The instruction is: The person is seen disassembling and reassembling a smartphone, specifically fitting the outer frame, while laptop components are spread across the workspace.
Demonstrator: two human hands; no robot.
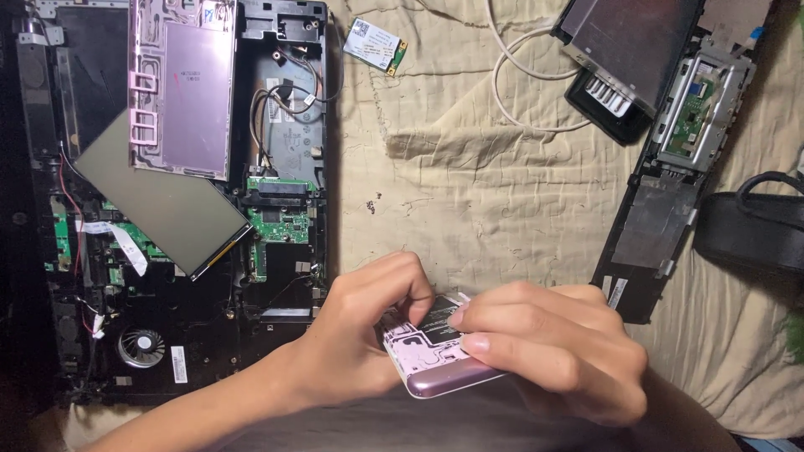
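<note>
Hands are clamping together at bottom centre: left hand (pixel 368 335) and right hand (pixel 548 347) are gripping pink drive caddy (pixel 431 368), long axis running lower-left to upper-right.

A home, most likely a bed used as a repair bench: under the hands lies a wrinkled beige sheet (pixel 469 176), not a tabletop. Left of the hands, an opened laptop base (pixel 184 276) rests on it; beyond them, a loose circuit card (pixel 376 44), tiny screws (pixel 373 202) and a white cable (pixel 519 75).
</note>
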